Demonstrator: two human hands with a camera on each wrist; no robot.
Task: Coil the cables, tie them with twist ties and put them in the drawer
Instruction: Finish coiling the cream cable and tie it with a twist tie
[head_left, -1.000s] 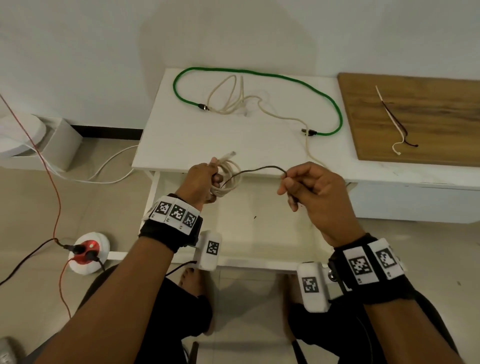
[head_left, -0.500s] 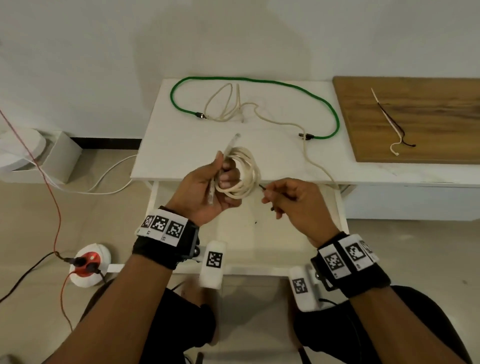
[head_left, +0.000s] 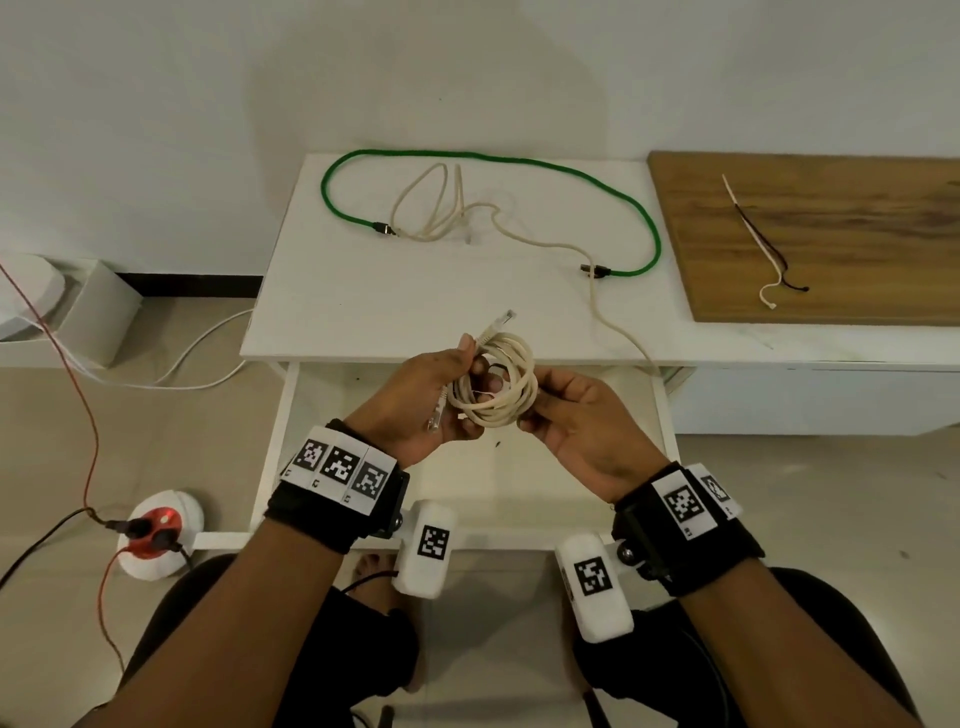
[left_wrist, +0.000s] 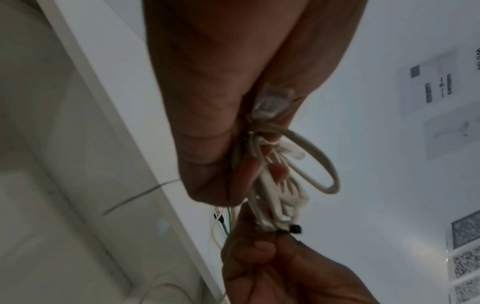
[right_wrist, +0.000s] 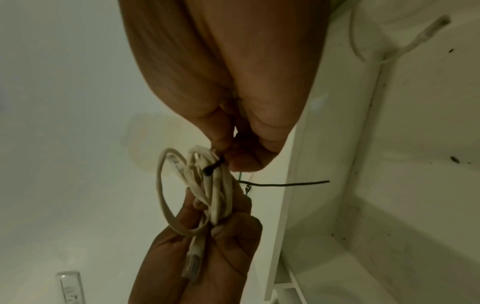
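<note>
so the cream coil (head_left: 493, 382) is wound up and sits in the air between both hands, just over the open drawer (head_left: 470, 483), in front of the table (head_left: 363, 291). left hand (head_left: 415, 402) has its fingers curled through the loops, gripping the bundle with one plug poking up and the other hanging down by the palm. right hand (head_left: 582, 410) pinches the dark tie (right_wrist: 213, 166) right against the far side of the coil. in the right wrist view one end of the tie sticks out sideways, so my guess is it's only threaded or part wrapped, not twisted closed yet.

progress-wise i'd call it early: one cable coiled, its tie going on, nothing that i can see lying in the drawer.

counts:
- cables: 3 total. the one in hand, plus a green cable (head_left: 519, 162) and a loose cream cable (head_left: 540, 241) both sprawled on the table, uncoiled. the loose cream one trails off the front edge toward the drawer.
- ties: 3 as far as i can tell. the dark one in use, and a white tie (head_left: 748, 223) and another dark one (head_left: 769, 252) lying crossed on the wooden board (head_left: 857, 208) to the right.
- drawers: 1, open.

so still left: finish this twist, drop it in, then do the other two.
</note>
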